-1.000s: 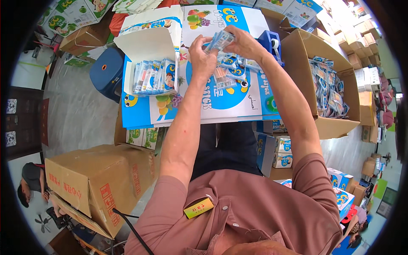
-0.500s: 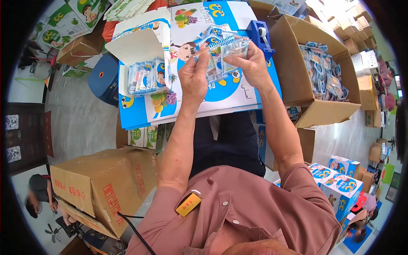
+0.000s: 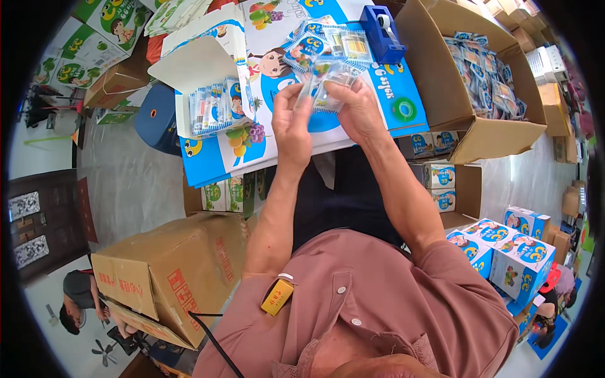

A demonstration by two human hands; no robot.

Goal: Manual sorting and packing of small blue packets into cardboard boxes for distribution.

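Observation:
Above a blue-and-white printed cardboard sheet, my left hand [image 3: 292, 129] pinches the left side of some clear-and-blue sachets [image 3: 324, 85]. My right hand [image 3: 360, 108] grips their right side with the thumb on top; how many sachets there are is hard to tell. Just beyond my hands, more sachets [image 3: 309, 49] lie loose on the printed sheet [image 3: 265, 151]. To the left, an open white carton [image 3: 186, 129] holds a row of similar sachets standing on edge, with its flap raised.
A blue tape dispenser [image 3: 382, 39] and a green ring [image 3: 404, 109] lie at the right of the sheet. Beyond them stands a large cardboard box [image 3: 428, 69] filled with sachets. A closed brown carton [image 3: 170, 271] is at lower left, and printed boxes [image 3: 523, 268] are stacked at lower right.
Both hands have come nearer my body with the sachets held between them. Some sachets now lie on the sheet beyond them. The whole view has shifted slightly.

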